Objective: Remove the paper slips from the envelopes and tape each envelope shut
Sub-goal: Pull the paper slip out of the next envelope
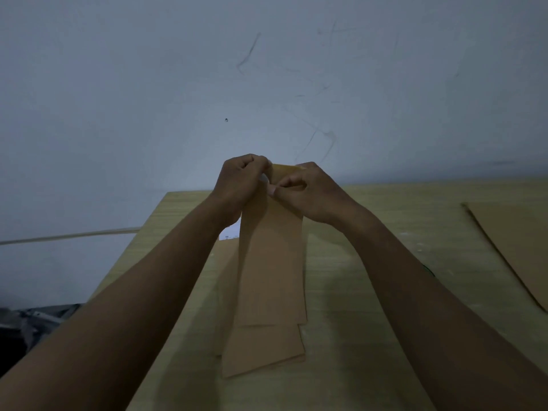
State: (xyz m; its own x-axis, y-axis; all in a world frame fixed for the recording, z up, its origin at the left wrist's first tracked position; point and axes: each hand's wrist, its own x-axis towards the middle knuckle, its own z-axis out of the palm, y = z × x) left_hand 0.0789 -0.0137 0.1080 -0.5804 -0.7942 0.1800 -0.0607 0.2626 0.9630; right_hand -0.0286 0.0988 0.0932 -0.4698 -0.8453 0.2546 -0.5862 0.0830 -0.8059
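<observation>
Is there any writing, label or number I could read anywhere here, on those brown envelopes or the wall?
No text can be read.
Held envelope: plain brown, no print showing.
Envelopes lying under it: plain too.
Brown sheet at the right edge: blank.
Small pale patch beside the left hand, behind the held envelope: dark specks, too small and blurred to read.
Wall: only scuff marks, no signs.

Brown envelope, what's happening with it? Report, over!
Left hand and right hand both pinch the top of the long brown paper envelope. It's raised over a brown envelope stack on the pale wooden table. Nothing blocking.
</observation>
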